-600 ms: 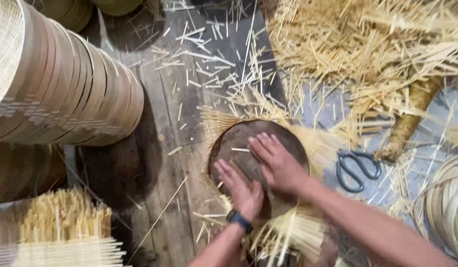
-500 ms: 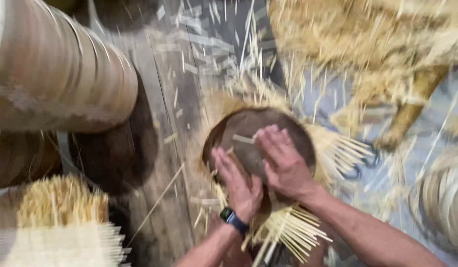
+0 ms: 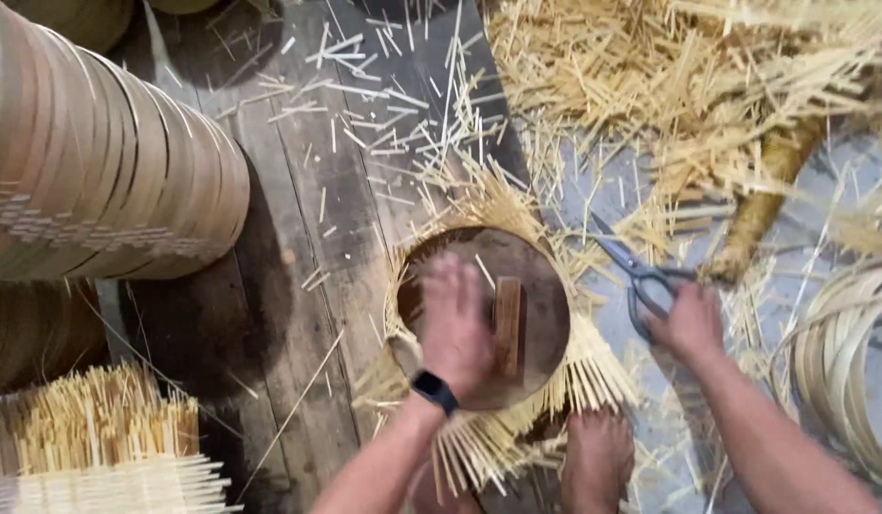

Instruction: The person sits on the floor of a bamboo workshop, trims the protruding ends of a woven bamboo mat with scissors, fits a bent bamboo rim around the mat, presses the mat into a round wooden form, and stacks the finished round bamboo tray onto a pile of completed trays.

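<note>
My left hand [image 3: 457, 326] lies flat on a round dark wooden disc [image 3: 536, 286], fingers spread, a black watch on its wrist. The disc presses down on a fan of thin bamboo strips [image 3: 593, 381] that stick out all round it. A small wooden block [image 3: 508, 326] lies on the disc beside my fingers. My right hand [image 3: 690, 324] is closed on the handles of dark metal scissors [image 3: 631, 271] lying to the right of the disc. My bare foot [image 3: 598, 457] rests on the strips at the disc's near edge.
A stack of round bamboo hoops [image 3: 108, 181] lies on its side at the left. Bundled cut strips [image 3: 98, 428] stand at the lower left. Loose strips and offcuts [image 3: 669, 86] cover the floor at the upper right. Coiled bamboo rings [image 3: 841, 371] sit at the right edge.
My right hand left the disc and moved right onto the scissors. My left hand stayed pressing the disc. The camera view shifted a little.
</note>
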